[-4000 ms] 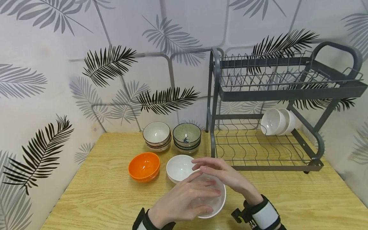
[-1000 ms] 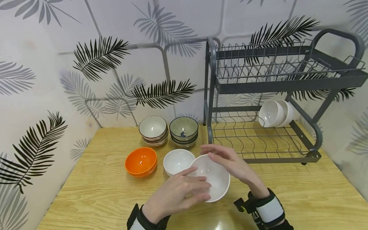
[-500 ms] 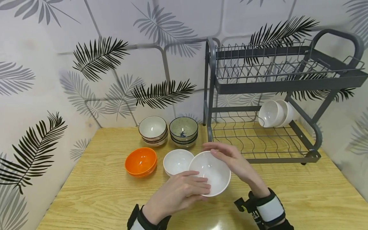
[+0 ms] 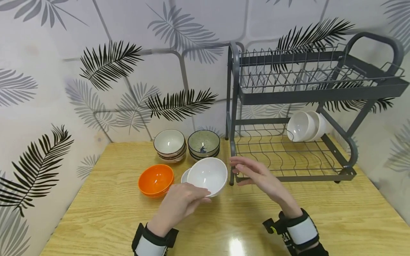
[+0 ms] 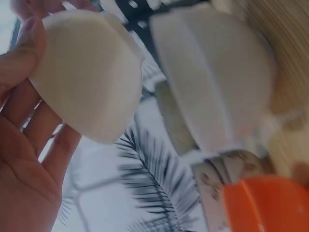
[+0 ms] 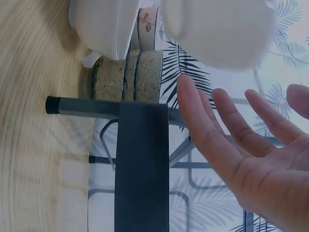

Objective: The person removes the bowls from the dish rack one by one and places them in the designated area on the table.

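My left hand [image 4: 179,203] pinches the near rim of a white bowl [image 4: 209,174], thumb below and fingers over the edge. The bowl tilts toward me and overlaps the white bowls behind it, whose top bowl [image 4: 184,176] shows only at its left rim. In the left wrist view the held bowl [image 5: 91,77] is apart from the stacked white bowls [image 5: 217,77]. To the right of the bowl, my right hand [image 4: 259,176] has relaxed, spread fingers and holds nothing. Its fingertips overlap the front left post of the dish rack [image 4: 235,142] in the head view.
Orange bowls [image 4: 156,180] stand stacked at the left. Behind are a stack of cream bowls with dark rims [image 4: 169,144] and a stack of speckled green bowls [image 4: 204,144]. Two white bowls [image 4: 301,127] lean on the rack's lower tier. A patterned wall [image 4: 128,89] closes off the back.
The white bowl has moved left and up, over the white stack, with the left hand pinching its rim. The right hand has let go of it and stays near the rack.
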Demonstrator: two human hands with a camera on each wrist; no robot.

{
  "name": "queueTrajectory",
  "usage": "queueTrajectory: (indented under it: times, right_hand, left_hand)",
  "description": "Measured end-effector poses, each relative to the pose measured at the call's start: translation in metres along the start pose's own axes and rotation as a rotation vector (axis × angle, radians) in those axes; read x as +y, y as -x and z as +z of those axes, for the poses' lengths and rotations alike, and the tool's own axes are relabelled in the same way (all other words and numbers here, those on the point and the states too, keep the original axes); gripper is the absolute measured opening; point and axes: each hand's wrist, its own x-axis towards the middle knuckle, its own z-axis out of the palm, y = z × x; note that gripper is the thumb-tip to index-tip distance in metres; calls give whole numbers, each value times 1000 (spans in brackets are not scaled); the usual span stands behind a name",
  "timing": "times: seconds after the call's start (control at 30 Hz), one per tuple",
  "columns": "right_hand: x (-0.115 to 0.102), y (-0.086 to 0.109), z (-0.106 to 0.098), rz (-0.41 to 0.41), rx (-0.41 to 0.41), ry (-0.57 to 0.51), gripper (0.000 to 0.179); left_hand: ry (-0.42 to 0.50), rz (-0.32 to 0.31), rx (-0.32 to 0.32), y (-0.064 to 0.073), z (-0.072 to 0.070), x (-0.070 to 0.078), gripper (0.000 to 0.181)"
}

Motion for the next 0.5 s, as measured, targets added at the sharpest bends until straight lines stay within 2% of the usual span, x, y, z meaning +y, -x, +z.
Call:
queueTrajectory:
  times: [0.17,0.3,0.4,0.5]
  right_hand:
    - [1,1,-4,-5,14,15,42]
    - [2,1,-6,-17,22,11,41]
    - [3,1,-7,-25,28,17,40]
    - [3,1,-8,-29,36,28,40]
  left_hand:
    - [-91,-107,17,7,6,-15,7]
    - [-129,-144,0,9,16,-22,9]
    - [-160,-161,-43,10,26,-24,11]
    - [-172,-172,-113,11,32,-25,14]
